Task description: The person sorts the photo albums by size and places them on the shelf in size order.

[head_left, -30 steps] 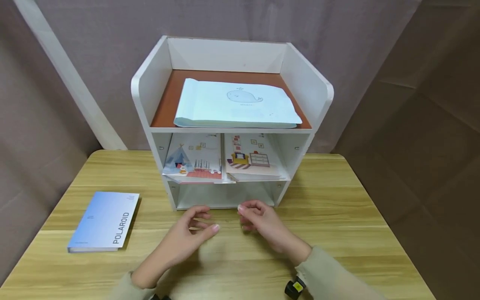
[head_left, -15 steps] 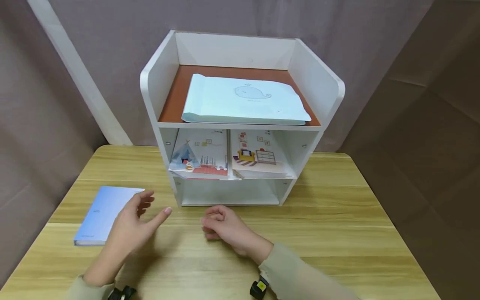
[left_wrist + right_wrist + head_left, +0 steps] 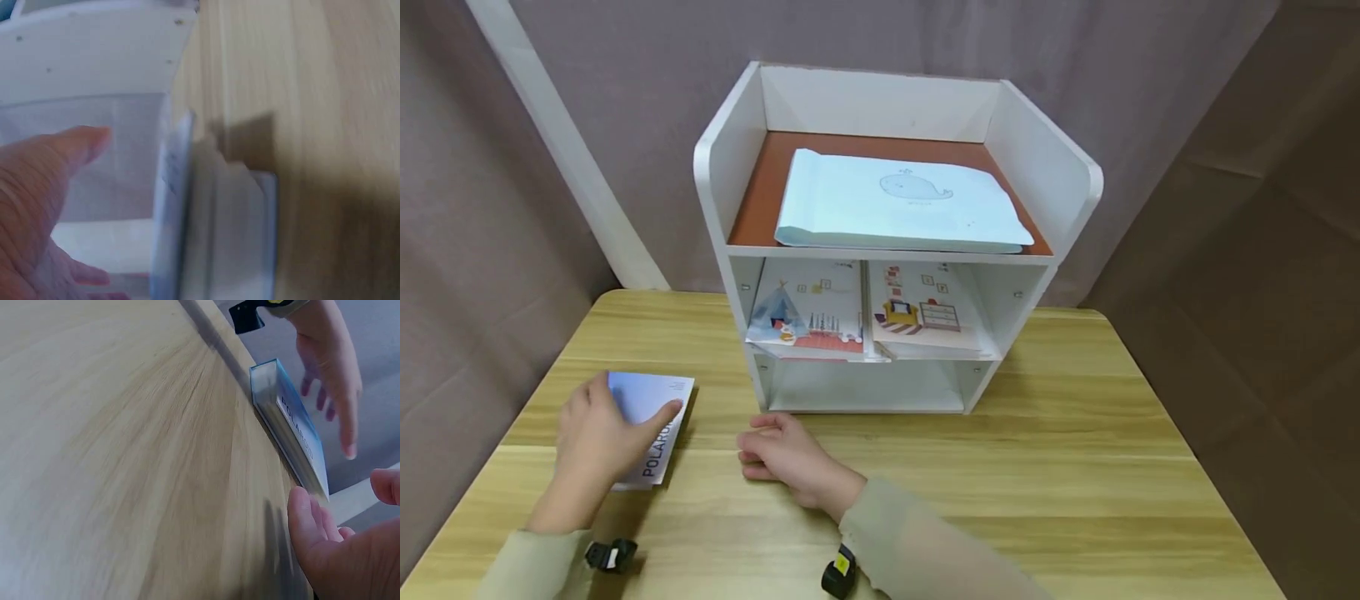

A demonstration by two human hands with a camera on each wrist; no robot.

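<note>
A thick book with a blue-and-white cover and the word POLAROID lies flat on the left of the table. Over its left part is my left hand, thumb held apart from the fingers, covering some of the cover. The right wrist view has that hand just above the book, with a gap showing between them. My right hand hovers over the table to the right of the book, fingers loosely bent and holding nothing. In the left wrist view the book's page edges appear blurred.
A white shelf unit stands at the back middle of the wooden table. On its top lies a pale blue whale-print packet. Illustrated booklets fill the middle level and jut slightly past its front edge. Curtains hang behind.
Both hands have moved left from in front of the shelf. The left hand is now over the book; the right has followed partway. The book looks unmoved, and the head view has shifted slightly.
</note>
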